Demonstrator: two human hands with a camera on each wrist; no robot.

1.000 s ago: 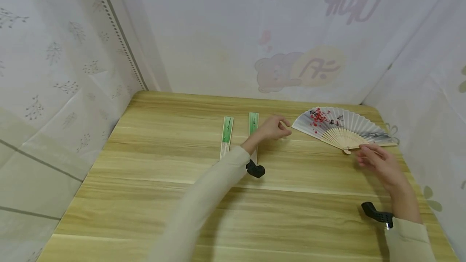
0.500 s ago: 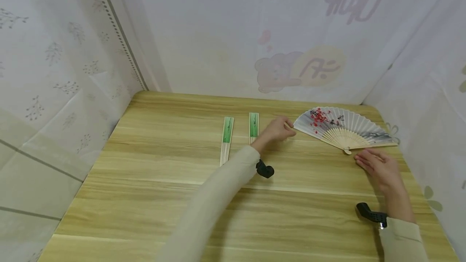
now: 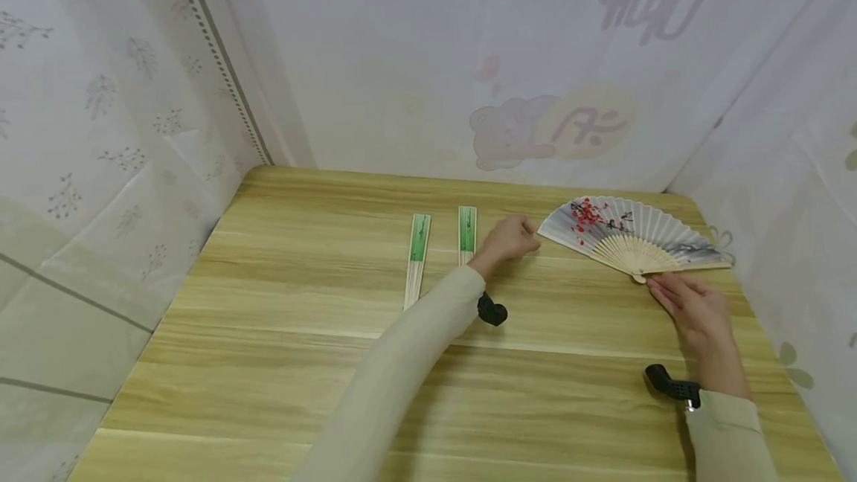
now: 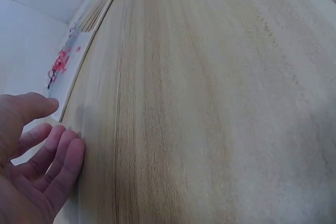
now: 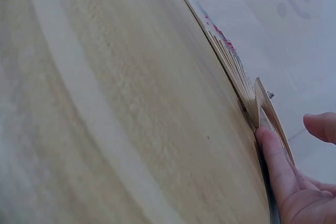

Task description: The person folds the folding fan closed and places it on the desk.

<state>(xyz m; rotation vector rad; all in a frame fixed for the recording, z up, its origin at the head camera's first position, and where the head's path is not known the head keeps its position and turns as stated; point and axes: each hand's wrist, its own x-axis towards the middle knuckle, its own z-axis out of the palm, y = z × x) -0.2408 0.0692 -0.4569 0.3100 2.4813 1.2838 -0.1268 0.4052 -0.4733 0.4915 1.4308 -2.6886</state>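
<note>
An unfolded paper fan with red blossoms lies at the table's back right, its pivot toward the front. My left hand is at the fan's left corner. In the left wrist view, the thumb and bent fingers of that hand stand apart around the corner of the fan; contact is unclear. By the pivot, my right hand touches the fan's lower edge. The right wrist view has a fingertip of this hand against the fan, with the thumb held away.
Two folded fans with green ends, one at the left and one nearer my left wrist, lie left of the open fan. My left forearm crosses the wooden table. Patterned cloth hangs behind and at both sides.
My right hand has moved left to the fan's pivot, its thumb and fingers closer to the fan. My left hand has shifted slightly right overall. The fan has barely moved.
</note>
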